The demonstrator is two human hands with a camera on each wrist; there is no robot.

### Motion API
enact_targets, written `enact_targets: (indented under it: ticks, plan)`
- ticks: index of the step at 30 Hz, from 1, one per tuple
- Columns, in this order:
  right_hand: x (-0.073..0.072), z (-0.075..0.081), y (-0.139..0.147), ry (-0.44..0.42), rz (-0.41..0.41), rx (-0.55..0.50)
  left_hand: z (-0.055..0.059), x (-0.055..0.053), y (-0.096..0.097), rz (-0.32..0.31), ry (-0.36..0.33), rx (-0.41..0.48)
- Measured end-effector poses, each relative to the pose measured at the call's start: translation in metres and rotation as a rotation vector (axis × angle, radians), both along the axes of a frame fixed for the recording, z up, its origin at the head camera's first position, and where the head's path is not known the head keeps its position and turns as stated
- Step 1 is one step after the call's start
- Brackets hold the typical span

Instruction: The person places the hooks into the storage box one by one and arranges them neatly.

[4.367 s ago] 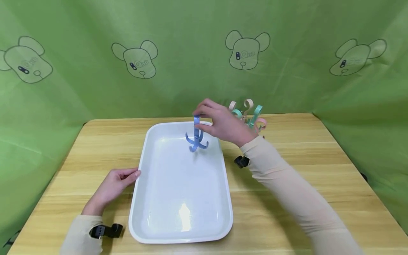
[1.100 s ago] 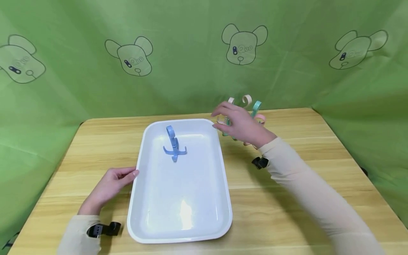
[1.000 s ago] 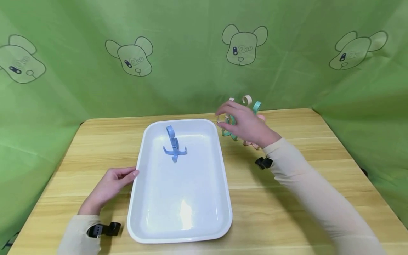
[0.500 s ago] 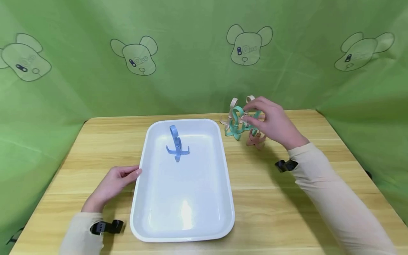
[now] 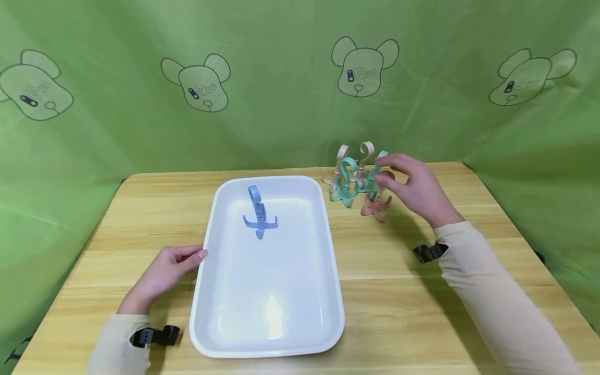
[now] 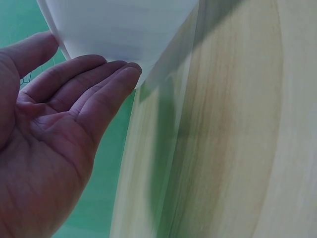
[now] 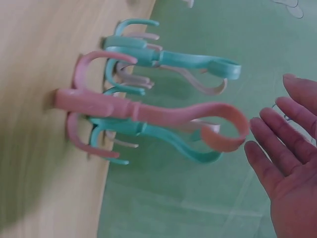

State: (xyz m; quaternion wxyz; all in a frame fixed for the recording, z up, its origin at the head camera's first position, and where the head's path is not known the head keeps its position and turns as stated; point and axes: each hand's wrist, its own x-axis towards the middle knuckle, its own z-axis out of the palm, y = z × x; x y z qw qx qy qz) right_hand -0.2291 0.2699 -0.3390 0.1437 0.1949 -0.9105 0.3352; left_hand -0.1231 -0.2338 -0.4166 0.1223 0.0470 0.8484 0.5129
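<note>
A white rectangular tray (image 5: 262,276) lies on the table, and my left hand (image 5: 159,277) pinches its left rim. In the left wrist view the thumb reaches the tray edge while the fingers (image 6: 106,94) lie along the outer wall. Toward the tray's far end stands a blue four-pronged hanging hook (image 5: 260,224). My right hand (image 5: 419,190), fingers spread, is at a pink four-pronged hanging hook (image 5: 375,206). The right wrist view has that pink hook (image 7: 173,115) upright on its prongs, its curled top close to the fingertips; nothing is in the grasp.
Behind and left of the pink hook stand two teal hooks, the front teal hook (image 5: 344,194) nearest the tray. Two pale beige hooks, one a beige hook (image 5: 366,151), stand farther back. The wooden table (image 5: 403,312) ends at a green curtain (image 5: 281,114) behind.
My right hand has let go of the blue hook, which now stands in the tray, and has moved right to the pink hook. The left hand has stayed at the rim.
</note>
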Motion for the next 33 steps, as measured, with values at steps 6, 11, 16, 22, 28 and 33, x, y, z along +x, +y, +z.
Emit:
enact_targets:
  ticks: [6,11,16,22,28,33]
  plan:
    - [-0.002,-0.012,0.006,-0.009,-0.047,-0.04,0.0,0.0,-0.001,0.009,-0.004,0.015]
    - [-0.005,-0.02,0.007,-0.016,-0.08,-0.066,0.001,0.0,-0.001,0.013,-0.014,0.037]
    - [-0.005,-0.021,0.007,-0.039,-0.108,-0.073,0.002,-0.001,-0.001,0.011,-0.026,0.031]
    - [-0.007,-0.024,0.007,-0.029,-0.114,-0.078,0.005,-0.002,-0.003,0.019,-0.019,0.016]
    - [-0.008,-0.024,0.008,-0.01,-0.108,-0.074,0.003,-0.002,-0.001,0.024,-0.035,0.041]
    - [-0.008,-0.023,0.006,-0.03,-0.098,-0.071,0.0,-0.001,-0.002,0.033,-0.035,0.051]
